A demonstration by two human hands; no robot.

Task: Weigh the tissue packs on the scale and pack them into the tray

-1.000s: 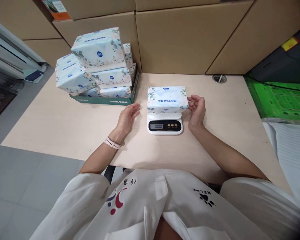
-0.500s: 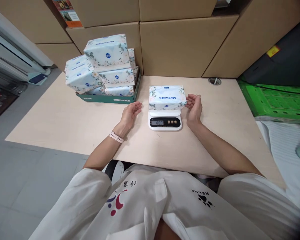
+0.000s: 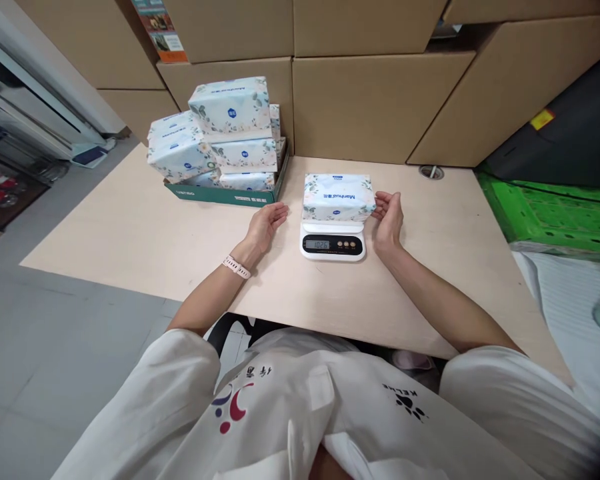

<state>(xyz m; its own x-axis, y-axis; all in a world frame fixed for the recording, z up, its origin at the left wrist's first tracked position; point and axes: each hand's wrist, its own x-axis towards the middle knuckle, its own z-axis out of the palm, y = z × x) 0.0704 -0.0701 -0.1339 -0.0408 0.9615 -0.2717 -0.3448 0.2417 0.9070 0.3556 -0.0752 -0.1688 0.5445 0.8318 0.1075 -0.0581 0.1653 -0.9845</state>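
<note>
A floral-printed Manhua tissue pack (image 3: 337, 197) lies flat on the platform of a white digital kitchen scale (image 3: 333, 257), right of the middle of the pale wood-grain tabletop (image 3: 290, 287). The digits on the scale's display (image 3: 318, 245), at its near side, appear to read 1026; a decimal point is too small to make out. The right hand (image 3: 389, 223) is just beside the pack's right end, its fingers loosely curved and apart from the thumb, clamped on nothing; whether the fingertips touch the wrapper, I cannot tell. The left hand (image 3: 265, 228) is to the left of the scale and apart from it, palm turned toward it, fingers extended and holding nothing. A pale pink wristband (image 3: 237, 267) circles the left wrist. On the far left of the tabletop, a shallow green carton tray (image 3: 215, 195) holds a heap of matching tissue packs (image 3: 233, 110), one topping the others. Large brown cardboard boxes (image 3: 360, 107) stand along the far edge. To the right, beyond the tabletop, is a bright green plastic crate (image 3: 555, 207).
</note>
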